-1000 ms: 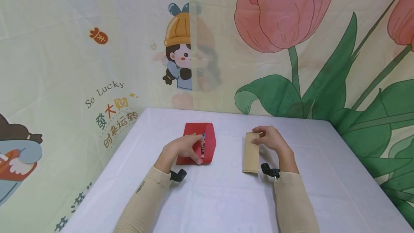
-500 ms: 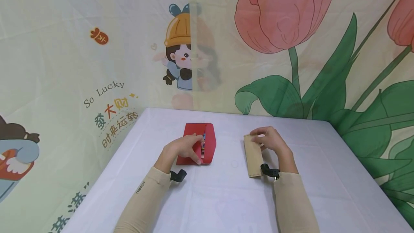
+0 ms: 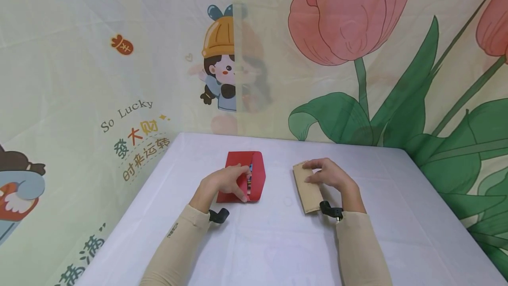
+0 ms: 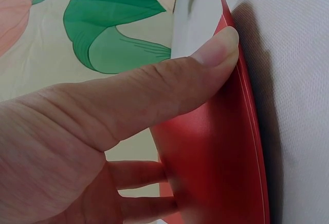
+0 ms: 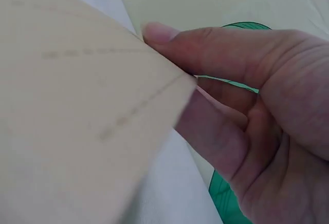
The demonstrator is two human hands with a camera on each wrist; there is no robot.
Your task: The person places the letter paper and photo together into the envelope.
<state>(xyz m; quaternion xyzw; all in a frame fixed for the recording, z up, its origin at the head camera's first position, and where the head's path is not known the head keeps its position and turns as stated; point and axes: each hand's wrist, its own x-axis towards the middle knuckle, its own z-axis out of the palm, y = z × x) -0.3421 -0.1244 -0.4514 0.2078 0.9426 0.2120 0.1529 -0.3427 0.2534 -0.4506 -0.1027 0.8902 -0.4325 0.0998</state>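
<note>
A red paper envelope lies on the white-covered table, its flap spread to the right and its mouth gaping. Multicoloured bits show inside the mouth, too small to identify. My left hand grips the envelope by its opposite edges; in the left wrist view the thumb presses one edge and the fingers reach the other side. To the right, my right hand pinches the upper end of a flat tan folded paper, held tilted. In the right wrist view the paper carries faint dashed marks; its far side is hidden.
The white tablecloth spreads around both hands. Behind the table hangs a printed curtain with tulips and cartoon figures. A black wrist mount sits on the left sleeve, another black mount on the right.
The tan paper has swung from nearly upright in the head view to a slant, its lower end going right, then the whole shifted slightly left. The left hand and envelope stay put.
</note>
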